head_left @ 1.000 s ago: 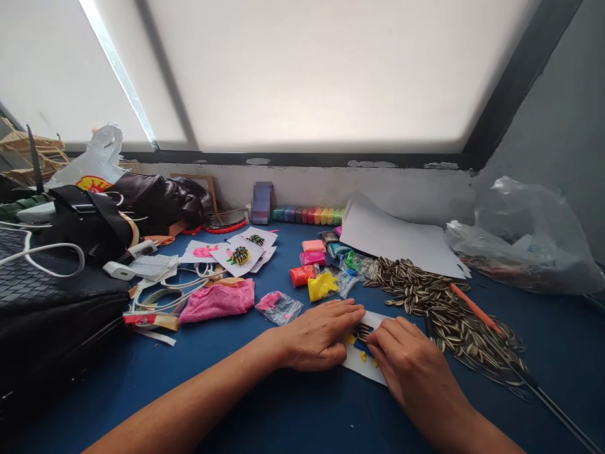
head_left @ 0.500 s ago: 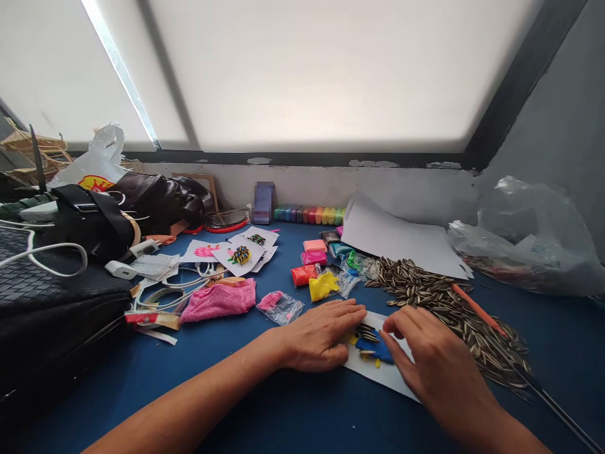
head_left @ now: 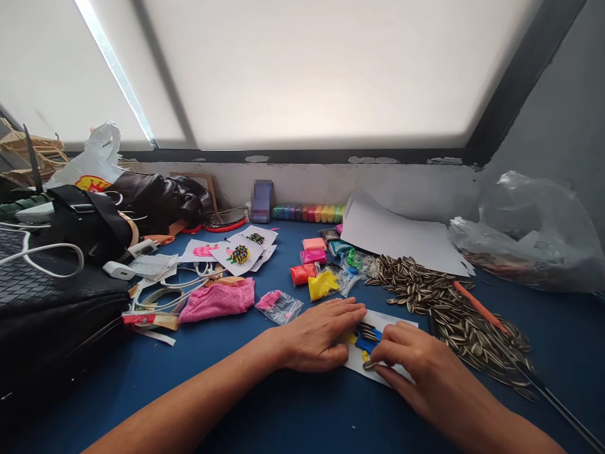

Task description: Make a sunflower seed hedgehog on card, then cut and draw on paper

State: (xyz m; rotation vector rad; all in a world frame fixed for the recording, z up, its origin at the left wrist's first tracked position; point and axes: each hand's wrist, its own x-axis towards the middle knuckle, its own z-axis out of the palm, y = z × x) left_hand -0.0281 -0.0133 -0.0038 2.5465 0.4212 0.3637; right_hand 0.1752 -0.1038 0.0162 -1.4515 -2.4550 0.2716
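1. A striped sunflower seed is pinched between thumb and fingertips of the right hand, beside the yellow clay on the white paper.
2. The paper's left side is covered by the left hand, laid flat, palm down, fingers extended.
3. Between the hands, blue clay is partly topped with seeds.
4. To the right, a seed pile is crossed by an orange-red stick-like object.
5. Farther back, yellow clay in a packet is seen.
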